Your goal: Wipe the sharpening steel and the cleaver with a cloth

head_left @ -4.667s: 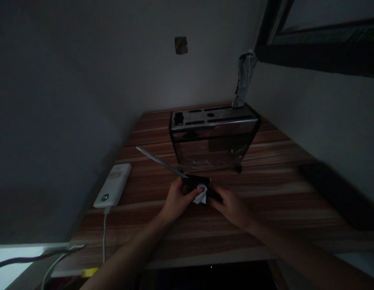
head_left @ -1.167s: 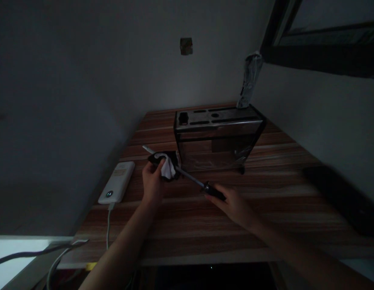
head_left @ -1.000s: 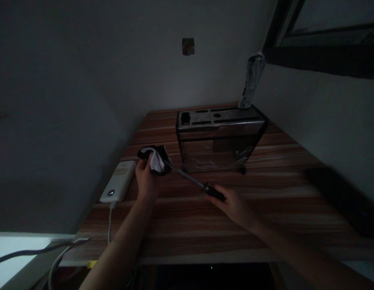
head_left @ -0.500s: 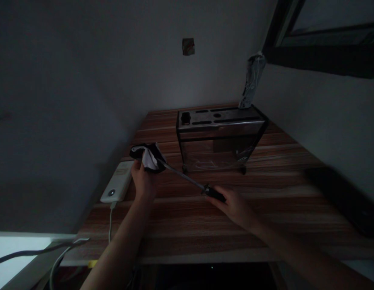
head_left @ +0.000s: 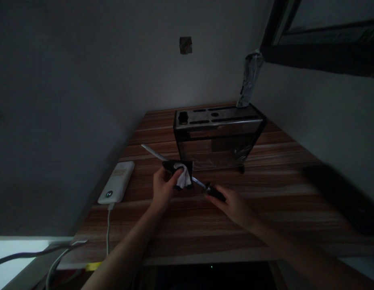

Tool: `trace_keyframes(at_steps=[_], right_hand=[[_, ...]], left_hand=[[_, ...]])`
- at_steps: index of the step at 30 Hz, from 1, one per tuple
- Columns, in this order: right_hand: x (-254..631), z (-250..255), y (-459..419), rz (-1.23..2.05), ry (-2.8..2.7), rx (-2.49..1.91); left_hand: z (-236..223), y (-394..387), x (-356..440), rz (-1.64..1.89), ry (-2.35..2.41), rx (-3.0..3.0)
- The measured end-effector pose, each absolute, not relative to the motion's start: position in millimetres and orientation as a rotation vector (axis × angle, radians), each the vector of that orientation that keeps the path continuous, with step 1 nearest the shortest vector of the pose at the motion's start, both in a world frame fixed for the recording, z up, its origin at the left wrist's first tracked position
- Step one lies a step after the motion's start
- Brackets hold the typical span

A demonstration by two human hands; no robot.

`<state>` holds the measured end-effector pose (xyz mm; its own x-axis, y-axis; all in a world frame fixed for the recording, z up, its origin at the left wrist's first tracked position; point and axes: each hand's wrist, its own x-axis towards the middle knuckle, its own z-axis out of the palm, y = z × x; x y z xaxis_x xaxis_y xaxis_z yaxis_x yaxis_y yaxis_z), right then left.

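Note:
My right hand [head_left: 233, 204] is closed round the black handle of a sharpening steel [head_left: 153, 152], a long thin metal rod with a guard. The rod slants up and to the left above the table. A black-and-white cloth [head_left: 183, 178] is wrapped about the rod's middle, pinched there by my left hand [head_left: 163, 190], thumb on top. The rod's tip sticks out bare beyond the cloth, and a short shiny stretch shows between cloth and guard. Behind the hands stands a knife block [head_left: 223, 117] with a slotted top and see-through front.
On the left of the wood-grain table [head_left: 181, 233] lies a white power bank [head_left: 117, 182] with a cable [head_left: 108, 229] plugged in. A dark long object [head_left: 341, 197] lies at the right. A plastic-wrapped item [head_left: 250, 78] rises behind the block. The room is dim.
My left hand has slid the cloth along the rod from its tip toward the handle, baring the tip. My right hand has stayed nearly still.

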<state>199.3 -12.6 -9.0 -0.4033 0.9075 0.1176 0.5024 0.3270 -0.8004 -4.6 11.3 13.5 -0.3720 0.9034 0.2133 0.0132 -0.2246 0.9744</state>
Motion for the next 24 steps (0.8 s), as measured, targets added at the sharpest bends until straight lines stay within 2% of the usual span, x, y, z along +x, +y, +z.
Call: trace_keyframes(at_steps=[7,24], right_hand=[[200.2,-13.1,-10.6,0.984,-1.952,-1.140],[199.6,-10.9,-9.1,1.011,-1.949,-1.090]], left_hand=[[6.5,-1.1,24.9,1.307,1.240,1.465],[7.2,-5.4,25.8,1.291,1.311,1.499]])
